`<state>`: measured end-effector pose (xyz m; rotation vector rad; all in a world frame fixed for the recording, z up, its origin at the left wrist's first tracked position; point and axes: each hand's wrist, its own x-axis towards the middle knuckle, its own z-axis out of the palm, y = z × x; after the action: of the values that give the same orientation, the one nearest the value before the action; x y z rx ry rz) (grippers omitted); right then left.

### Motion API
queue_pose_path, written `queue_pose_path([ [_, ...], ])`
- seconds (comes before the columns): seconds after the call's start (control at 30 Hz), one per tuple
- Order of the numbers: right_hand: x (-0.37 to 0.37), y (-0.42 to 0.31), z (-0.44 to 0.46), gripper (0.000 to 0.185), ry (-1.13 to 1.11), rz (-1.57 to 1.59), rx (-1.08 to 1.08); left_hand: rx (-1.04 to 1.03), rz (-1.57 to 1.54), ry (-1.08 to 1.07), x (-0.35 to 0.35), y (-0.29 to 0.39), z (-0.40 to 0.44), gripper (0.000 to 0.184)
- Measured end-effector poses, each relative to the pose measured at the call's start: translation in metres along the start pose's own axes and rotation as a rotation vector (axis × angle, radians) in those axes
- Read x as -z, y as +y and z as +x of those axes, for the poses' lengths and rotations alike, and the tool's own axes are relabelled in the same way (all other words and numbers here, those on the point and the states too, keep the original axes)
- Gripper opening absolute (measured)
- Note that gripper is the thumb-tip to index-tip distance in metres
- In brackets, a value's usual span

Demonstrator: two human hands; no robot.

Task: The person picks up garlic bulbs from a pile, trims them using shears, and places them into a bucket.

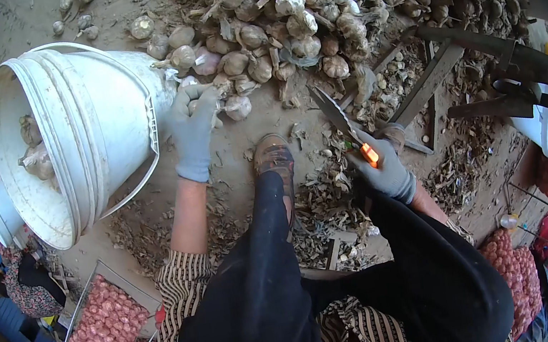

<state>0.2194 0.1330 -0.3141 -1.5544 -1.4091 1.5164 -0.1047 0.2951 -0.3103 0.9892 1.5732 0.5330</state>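
My left hand [193, 130], in a grey glove, is at the edge of the garlic pile [251, 37], beside the white bucket [108, 112]. Its fingers are curled near some garlic bulbs; whether they grip one is hard to see. In my right hand [386, 170], also gloved, is a pair of shears [337, 113] with orange on the handle, blades pointing up and left toward the pile. The bucket is tipped on its side with its mouth to the left, and a few garlic bulbs [36, 160] lie inside.
A metal frame [429, 80] stands right of the shears, near another white bucket [547, 121]. Dry leaf scraps [329, 198] cover the ground around my shoe [273, 153]. Full garlic sacks [105, 330] sit at lower left, more [511, 269] at lower right. A person [30, 284] is at far left.
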Motion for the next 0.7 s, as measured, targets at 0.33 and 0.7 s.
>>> queue_pose_path([
  [0.33,0.006,-0.006,0.003,0.056,0.041,0.009,0.009,-0.326,1.332,0.231,0.001,0.017,0.100,0.030],
  [0.7,0.010,-0.020,0.010,0.067,-0.119,-0.308,0.109,-0.097,-0.084,-0.229,-0.048,0.021,-0.058,0.048],
])
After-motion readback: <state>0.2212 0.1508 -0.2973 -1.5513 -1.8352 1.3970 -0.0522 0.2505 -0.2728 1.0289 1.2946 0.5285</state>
